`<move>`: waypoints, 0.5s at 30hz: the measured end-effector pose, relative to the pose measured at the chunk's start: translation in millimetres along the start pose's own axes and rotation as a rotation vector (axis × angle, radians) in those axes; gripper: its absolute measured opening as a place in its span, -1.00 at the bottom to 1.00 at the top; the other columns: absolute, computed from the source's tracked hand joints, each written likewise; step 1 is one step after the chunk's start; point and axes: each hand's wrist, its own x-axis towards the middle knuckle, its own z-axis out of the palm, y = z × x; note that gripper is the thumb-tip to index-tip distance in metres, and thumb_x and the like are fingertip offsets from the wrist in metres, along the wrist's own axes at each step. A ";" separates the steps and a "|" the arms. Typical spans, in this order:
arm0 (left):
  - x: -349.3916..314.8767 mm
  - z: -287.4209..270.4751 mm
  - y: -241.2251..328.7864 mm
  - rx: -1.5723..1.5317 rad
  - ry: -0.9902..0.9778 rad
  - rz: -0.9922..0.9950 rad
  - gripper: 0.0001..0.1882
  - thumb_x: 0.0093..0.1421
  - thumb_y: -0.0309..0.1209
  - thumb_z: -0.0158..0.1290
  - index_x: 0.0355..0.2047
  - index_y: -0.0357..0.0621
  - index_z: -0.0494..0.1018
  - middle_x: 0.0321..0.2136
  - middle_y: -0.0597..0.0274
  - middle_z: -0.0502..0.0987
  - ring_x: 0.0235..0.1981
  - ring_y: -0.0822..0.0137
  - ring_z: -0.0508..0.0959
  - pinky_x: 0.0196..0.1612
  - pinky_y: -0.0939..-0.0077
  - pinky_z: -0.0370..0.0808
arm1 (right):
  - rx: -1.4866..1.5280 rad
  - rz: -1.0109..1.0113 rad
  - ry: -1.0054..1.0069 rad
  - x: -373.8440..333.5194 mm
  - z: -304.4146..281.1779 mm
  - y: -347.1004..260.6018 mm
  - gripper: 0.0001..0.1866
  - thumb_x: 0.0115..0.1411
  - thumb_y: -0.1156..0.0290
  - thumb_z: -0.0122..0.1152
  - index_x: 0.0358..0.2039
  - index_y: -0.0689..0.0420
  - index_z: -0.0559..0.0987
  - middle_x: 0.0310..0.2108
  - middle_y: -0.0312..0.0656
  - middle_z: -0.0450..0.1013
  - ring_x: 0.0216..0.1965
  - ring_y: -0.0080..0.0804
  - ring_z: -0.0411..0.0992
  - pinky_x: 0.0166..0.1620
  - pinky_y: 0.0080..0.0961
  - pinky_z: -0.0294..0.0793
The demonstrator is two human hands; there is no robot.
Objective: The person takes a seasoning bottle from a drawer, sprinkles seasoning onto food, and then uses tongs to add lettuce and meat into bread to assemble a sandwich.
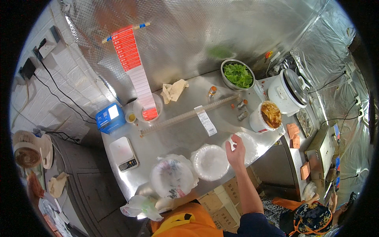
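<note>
Steel formed the tabletop (pixel 169 140), and along its near edge lay a bag-wrapped white bundle (pixel 171 177), a middle bowl (pixel 212 162) and, farthest right, a translucent bowl (pixel 249 148). The right hand (pixel 235 152) was at the translucent bowl's left side, fingers half curled, thumb and forefinger apart; whether it gripped the rim I couldn't tell. The left hand (pixel 164 203), by a crumpled plastic bag (pixel 144 207) at the near left corner, was partly hidden, its hold unclear. Leafy greens (pixel 239 76) filled a metal bowl (pixel 226 81) at the far edge.

Bright, glare on table (pixel 169 139), curved edges
</note>
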 end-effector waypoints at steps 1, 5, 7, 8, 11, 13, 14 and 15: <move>4.5 -0.6 3.1 0.016 0.002 0.013 -0.20 0.22 -0.13 0.32 0.36 -0.08 0.21 -0.11 0.12 0.60 -0.26 0.27 0.65 -0.25 0.22 0.69 | 0.016 0.031 -0.010 -4.5 -3.2 -0.8 -0.51 0.27 0.35 0.34 0.15 0.26 0.48 0.00 0.04 0.55 0.01 -0.14 0.54 0.02 -0.28 0.55; 9.7 -15.0 3.7 0.105 0.021 0.065 -0.16 0.21 -0.14 0.35 0.37 -0.09 0.19 -0.11 0.11 0.60 -0.26 0.27 0.65 -0.26 0.23 0.69 | 0.097 0.122 -0.035 -20.3 -6.7 -1.4 -0.50 0.27 0.43 0.34 0.18 0.27 0.46 0.02 0.00 0.55 -0.01 -0.22 0.55 0.01 -0.31 0.57; 19.8 -17.6 21.7 0.203 0.020 0.115 -0.14 0.20 -0.14 0.36 0.38 -0.09 0.18 -0.10 0.11 0.60 -0.26 0.27 0.65 -0.26 0.23 0.69 | 0.178 0.147 0.001 -34.5 6.7 27.4 -0.50 0.27 0.48 0.33 0.19 0.25 0.45 0.04 -0.04 0.53 -0.01 -0.27 0.53 0.00 -0.31 0.58; 31.3 -9.5 30.2 0.269 0.002 0.138 -0.13 0.20 -0.14 0.36 0.39 -0.09 0.18 -0.10 0.10 0.60 -0.26 0.27 0.65 -0.26 0.23 0.69 | 0.222 0.156 0.040 -39.9 9.3 51.9 -0.50 0.27 0.50 0.33 0.21 0.22 0.45 0.06 -0.07 0.52 0.01 -0.32 0.52 0.01 -0.33 0.59; 31.5 -8.1 62.8 0.438 0.005 0.184 -0.11 0.18 -0.15 0.38 0.40 -0.10 0.17 -0.09 0.09 0.59 -0.26 0.27 0.65 -0.27 0.23 0.69 | 0.268 0.305 -0.091 -47.8 -4.1 21.8 -0.48 0.33 0.52 0.26 0.27 0.19 0.40 0.13 -0.09 0.45 0.04 -0.32 0.47 0.09 -0.36 0.54; 35.9 -20.5 77.7 0.340 -0.145 0.344 0.11 0.01 -0.23 0.52 0.43 -0.21 0.06 -0.10 -0.01 0.59 -0.25 0.29 0.63 -0.31 0.36 0.64 | 0.276 0.179 -0.074 -64.8 -9.9 22.5 -0.49 0.36 0.50 0.21 0.30 0.19 0.37 0.11 -0.07 0.45 0.07 -0.32 0.47 0.07 -0.35 0.53; 23.8 5.4 99.2 0.410 -0.051 0.323 0.15 -0.03 -0.17 0.53 0.42 -0.25 0.07 -0.11 -0.02 0.60 -0.25 0.30 0.64 -0.33 0.38 0.62 | 0.264 0.166 -0.049 -68.9 -10.3 38.1 -0.49 0.36 0.50 0.21 0.30 0.20 0.37 0.10 -0.06 0.45 0.06 -0.31 0.47 0.05 -0.35 0.53; 14.4 4.4 109.1 0.458 -0.073 0.327 0.13 -0.02 -0.16 0.53 0.41 -0.26 0.09 -0.12 0.00 0.60 -0.25 0.31 0.64 -0.33 0.37 0.62 | 0.297 0.205 -0.048 -78.5 -11.5 22.7 -0.49 0.37 0.47 0.21 0.30 0.20 0.37 0.10 -0.05 0.45 0.06 -0.30 0.47 0.04 -0.35 0.53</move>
